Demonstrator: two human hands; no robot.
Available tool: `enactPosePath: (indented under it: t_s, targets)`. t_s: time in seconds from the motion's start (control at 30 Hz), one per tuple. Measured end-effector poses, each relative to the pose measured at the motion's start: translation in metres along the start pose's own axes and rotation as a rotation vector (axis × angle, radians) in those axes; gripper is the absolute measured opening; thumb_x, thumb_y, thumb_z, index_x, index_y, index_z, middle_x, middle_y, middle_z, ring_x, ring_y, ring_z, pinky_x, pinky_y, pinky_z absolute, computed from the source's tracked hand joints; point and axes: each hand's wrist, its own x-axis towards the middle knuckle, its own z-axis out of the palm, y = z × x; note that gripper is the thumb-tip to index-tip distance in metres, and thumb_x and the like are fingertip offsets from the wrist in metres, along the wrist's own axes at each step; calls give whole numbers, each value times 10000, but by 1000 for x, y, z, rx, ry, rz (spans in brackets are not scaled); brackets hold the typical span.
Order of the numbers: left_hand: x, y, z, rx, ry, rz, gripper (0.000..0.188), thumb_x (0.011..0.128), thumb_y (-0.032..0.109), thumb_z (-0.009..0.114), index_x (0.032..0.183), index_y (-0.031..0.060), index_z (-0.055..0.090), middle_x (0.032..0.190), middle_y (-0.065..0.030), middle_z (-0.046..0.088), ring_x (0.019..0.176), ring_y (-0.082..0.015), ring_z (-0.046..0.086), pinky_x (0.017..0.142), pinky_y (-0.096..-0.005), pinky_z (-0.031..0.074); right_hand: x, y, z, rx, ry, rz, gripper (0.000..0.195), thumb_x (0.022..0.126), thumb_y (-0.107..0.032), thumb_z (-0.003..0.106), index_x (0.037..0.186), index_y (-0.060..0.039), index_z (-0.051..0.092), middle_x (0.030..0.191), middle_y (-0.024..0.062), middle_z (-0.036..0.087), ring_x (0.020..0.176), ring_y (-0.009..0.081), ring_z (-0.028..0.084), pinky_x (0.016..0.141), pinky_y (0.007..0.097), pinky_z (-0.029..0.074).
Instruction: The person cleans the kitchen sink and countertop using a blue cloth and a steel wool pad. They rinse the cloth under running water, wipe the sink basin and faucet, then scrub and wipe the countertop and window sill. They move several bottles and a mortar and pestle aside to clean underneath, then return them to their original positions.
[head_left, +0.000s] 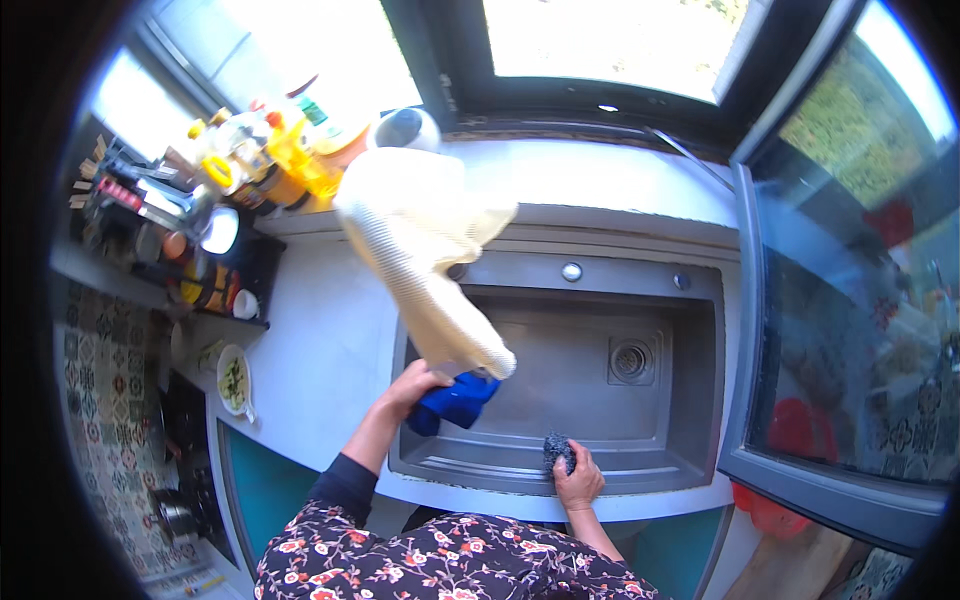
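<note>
My left hand (416, 386) grips a bunched blue cuff or cloth (457, 401) over the left side of the steel sink (555, 420). From it a pale cream, ribbed piece (420, 262), looking like a rubber glove, rises toward the window ledge. Whether the blue and cream parts are one item is hard to tell. Above the sink's front edge, my right hand (579, 476) holds a dark grey steel-wool scourer (556, 452) between thumb and fingers. A round drain (628, 361) shows at the right of the basin. The cream piece hides part of the sink's back left.
Bottles (289, 161) crowd the ledge at the back left, beside a white cylindrical container (409, 129). Below them stand a utensil holder (139, 187) and a dark rack (247, 277). A white dish (235, 381) holds food. An open window sash (840, 315) juts in at the right.
</note>
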Motion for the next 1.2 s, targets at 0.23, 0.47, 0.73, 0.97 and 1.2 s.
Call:
enactPosePath:
  t_s: [0.23,0.47,0.73,0.97,1.2]
  targets:
    - [-67,-31,-145,-138,356,79,375,797,209,603,1125,30,579,996,-86,630,880,-186,617,814,-333,515,7,6,-12,201,-31,144,359,835,-308,555,1126,-102,594,951,135,670,876,315,654,765,405,504]
    - [34,109,-175,250,551,575,528,881,299,638,1298,16,480,1144,-166,595,999,-247,610,829,-333,506,2,7,1,-61,75,233,366,830,-320,546,1141,-129,571,990,126,665,888,327,648,751,440,495]
    - [127,255,-158,264,116,109,654,957,511,399,1375,13,326,1222,-242,570,984,-315,656,750,-362,585,-3,1,21,-353,142,226,370,827,-369,543,1147,-184,567,1053,94,662,912,358,635,746,464,491]
    - [145,254,-136,255,318,129,513,964,402,457,1264,-14,465,1101,-232,619,939,-300,665,776,-395,577,-1,2,17,-352,120,242,366,783,-354,566,1098,-171,590,1060,69,643,903,333,630,768,449,495]
    - [175,274,-107,227,66,103,403,966,382,488,1199,56,528,1211,-188,544,1076,-271,575,844,-349,529,-1,-3,17,-323,175,221,354,765,-340,580,1067,-157,605,1003,68,647,870,313,636,746,436,502]
